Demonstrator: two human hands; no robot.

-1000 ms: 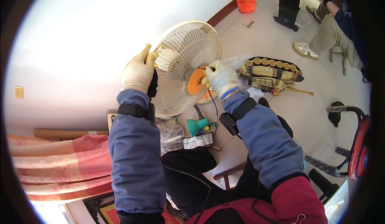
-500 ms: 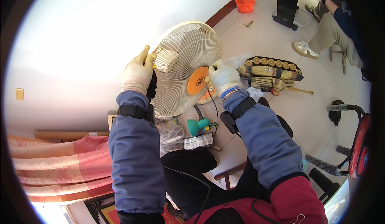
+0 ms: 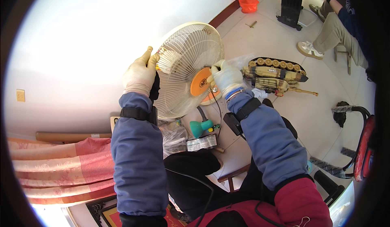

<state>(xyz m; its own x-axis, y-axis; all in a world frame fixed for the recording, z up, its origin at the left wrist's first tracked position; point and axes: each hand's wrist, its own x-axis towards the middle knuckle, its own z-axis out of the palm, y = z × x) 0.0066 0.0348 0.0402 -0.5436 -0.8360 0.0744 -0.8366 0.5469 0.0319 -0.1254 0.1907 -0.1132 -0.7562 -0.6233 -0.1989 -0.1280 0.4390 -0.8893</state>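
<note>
A cream pedestal or desk fan (image 3: 174, 93) has a wire guard and an orange centre (image 3: 198, 81). My gloved left hand (image 3: 140, 72) grips the left rim of its guard. At the right of the orange centre, my gloved right hand (image 3: 225, 76) has curled fingers closed on something small that I cannot make out. A dark cord (image 3: 219, 113) hangs below that hand. A camouflage toy tank (image 3: 276, 78) lies on its side just to the right. Below the fan are a teal lamp (image 3: 199, 127), crumpled clear plastic (image 3: 172, 139) and a flat printed box (image 3: 201, 143).
Pink cloth (image 3: 61, 166) and a cardboard tube (image 3: 57, 137) are at left beside a white wall (image 3: 61, 64). A red bag (image 3: 248, 4) and black upright appliance (image 3: 290, 3) stand behind. Another person's legs (image 3: 337, 36) and a red-and-black chair (image 3: 361, 145) are at right.
My hands stay in nearly the same places, with only a slight shift of the right fingers at the fan centre. The other person's hand at upper right has moved.
</note>
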